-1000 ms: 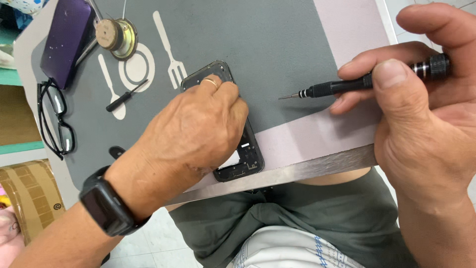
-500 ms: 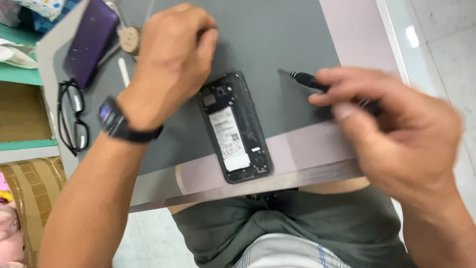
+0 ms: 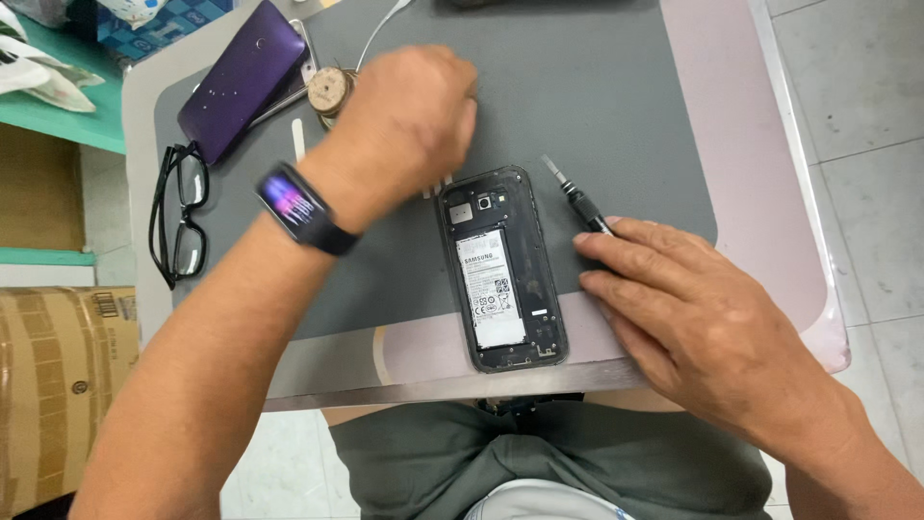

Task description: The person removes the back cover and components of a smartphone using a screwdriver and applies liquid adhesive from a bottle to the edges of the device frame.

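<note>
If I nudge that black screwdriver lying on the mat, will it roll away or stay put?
The screwdriver looks slim and round, so it would probably roll if pushed sideways. The right hand rests over its handle end, which likely pins it. The grey mat looks matte, which may slow any roll.

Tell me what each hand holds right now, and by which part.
Right hand lies over the handle end of the screwdriver, its tip free. Left hand is a blurred fist above the mat; any hold cannot be told.

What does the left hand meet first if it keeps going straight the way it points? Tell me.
Probably the small round brass-coloured spool, just beyond the left hand towards the purple phone case; the hand's height above the grey mat is unclear.
</note>
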